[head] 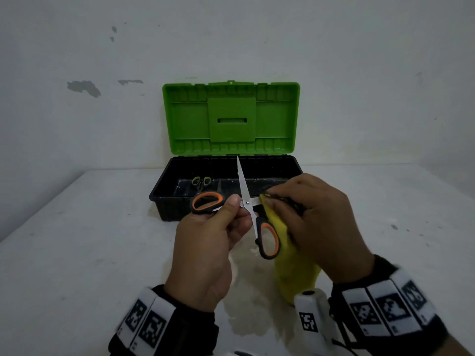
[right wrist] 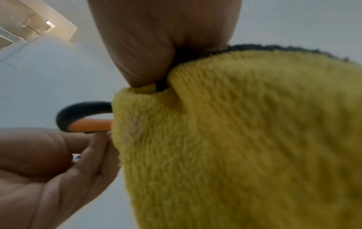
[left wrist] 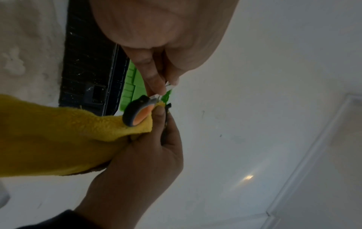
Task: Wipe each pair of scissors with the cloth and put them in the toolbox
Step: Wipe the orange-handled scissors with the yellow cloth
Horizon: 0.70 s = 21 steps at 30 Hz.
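Observation:
Orange-and-black scissors (head: 246, 201) are spread wide open in front of the toolbox. My left hand (head: 231, 214) pinches them near the pivot, one blade pointing up and away. My right hand (head: 295, 209) grips the yellow cloth (head: 295, 265) folded round the other blade, just right of the pivot. In the left wrist view one scissor handle (left wrist: 139, 113) lies against the cloth (left wrist: 58, 139). The right wrist view is mostly cloth (right wrist: 245, 139) with a handle loop (right wrist: 84, 117) at its left. A small green-handled pair of scissors (head: 201, 181) lies inside the toolbox (head: 164, 196).
The black toolbox stands on a white table (head: 77, 253) against the wall, its green lid (head: 231, 119) raised upright behind it. A wet patch (head: 246, 304) marks the table below my hands.

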Each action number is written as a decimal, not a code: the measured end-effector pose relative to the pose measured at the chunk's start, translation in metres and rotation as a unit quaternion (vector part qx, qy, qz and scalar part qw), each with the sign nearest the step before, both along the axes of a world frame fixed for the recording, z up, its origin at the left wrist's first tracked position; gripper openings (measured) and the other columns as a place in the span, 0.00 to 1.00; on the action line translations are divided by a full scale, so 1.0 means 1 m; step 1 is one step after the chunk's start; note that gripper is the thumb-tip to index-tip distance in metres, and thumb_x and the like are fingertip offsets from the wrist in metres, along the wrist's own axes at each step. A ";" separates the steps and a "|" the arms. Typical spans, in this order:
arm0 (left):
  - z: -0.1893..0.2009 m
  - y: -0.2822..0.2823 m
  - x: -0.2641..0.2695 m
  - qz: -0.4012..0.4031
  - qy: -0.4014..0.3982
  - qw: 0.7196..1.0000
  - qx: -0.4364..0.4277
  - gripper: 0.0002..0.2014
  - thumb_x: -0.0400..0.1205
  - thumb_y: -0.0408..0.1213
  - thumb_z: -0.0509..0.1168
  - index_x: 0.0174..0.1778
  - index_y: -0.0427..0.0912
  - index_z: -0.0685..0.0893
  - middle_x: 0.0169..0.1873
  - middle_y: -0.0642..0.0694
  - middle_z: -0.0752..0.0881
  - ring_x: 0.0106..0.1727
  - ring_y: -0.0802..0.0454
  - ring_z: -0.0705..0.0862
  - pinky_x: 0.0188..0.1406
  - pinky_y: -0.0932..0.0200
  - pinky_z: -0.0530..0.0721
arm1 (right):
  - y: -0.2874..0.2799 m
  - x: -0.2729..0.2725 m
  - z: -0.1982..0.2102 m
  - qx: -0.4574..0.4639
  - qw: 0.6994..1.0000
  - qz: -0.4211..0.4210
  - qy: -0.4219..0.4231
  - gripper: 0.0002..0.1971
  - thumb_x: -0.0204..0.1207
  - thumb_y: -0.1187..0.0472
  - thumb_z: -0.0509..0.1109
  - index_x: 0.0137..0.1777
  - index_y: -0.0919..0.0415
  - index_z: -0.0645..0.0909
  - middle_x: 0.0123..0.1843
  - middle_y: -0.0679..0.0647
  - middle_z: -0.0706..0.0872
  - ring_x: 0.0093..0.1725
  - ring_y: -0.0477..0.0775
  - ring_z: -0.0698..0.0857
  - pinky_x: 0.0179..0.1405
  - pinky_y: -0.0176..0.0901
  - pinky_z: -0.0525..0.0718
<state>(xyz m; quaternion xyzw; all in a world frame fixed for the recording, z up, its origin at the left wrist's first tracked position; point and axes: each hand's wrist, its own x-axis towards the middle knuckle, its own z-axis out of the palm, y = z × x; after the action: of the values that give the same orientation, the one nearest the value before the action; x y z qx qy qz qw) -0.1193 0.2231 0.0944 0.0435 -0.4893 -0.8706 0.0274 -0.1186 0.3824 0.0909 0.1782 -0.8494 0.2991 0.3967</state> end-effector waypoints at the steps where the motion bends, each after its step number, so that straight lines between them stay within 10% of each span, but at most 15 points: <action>1: -0.001 0.000 0.000 0.002 -0.001 1.000 -0.001 0.07 0.79 0.29 0.70 0.35 0.33 0.88 0.26 0.42 0.88 0.27 0.53 0.87 0.30 0.63 0.88 | 0.001 -0.001 -0.001 -0.003 1.000 -0.003 0.001 0.07 0.75 0.59 0.75 0.51 0.58 0.91 0.44 0.51 0.88 0.43 0.42 0.84 0.47 0.25 0.79; 10: -0.002 0.001 0.003 0.005 0.004 1.000 0.009 0.16 0.79 0.29 0.70 0.24 0.40 0.90 0.26 0.43 0.88 0.29 0.54 0.88 0.32 0.65 0.88 | -0.004 -0.002 -0.001 -0.002 1.000 0.016 0.004 0.06 0.75 0.61 0.77 0.50 0.58 0.91 0.44 0.51 0.88 0.43 0.43 0.85 0.47 0.28 0.81; 21: -0.002 -0.002 -0.001 0.000 -0.021 0.998 0.051 0.07 0.81 0.29 0.69 0.37 0.33 0.87 0.27 0.45 0.87 0.29 0.56 0.87 0.31 0.67 0.87 | -0.009 -0.003 -0.002 0.020 1.000 0.019 0.014 0.06 0.76 0.62 0.77 0.51 0.60 0.91 0.44 0.51 0.88 0.43 0.43 0.84 0.47 0.26 0.80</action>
<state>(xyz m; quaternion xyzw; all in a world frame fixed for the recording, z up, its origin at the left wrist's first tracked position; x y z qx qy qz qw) -0.1204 0.2206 0.0920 0.0631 -0.4450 -0.8932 0.0146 -0.1213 0.3729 0.0890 0.2061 -0.8458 0.2873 0.3995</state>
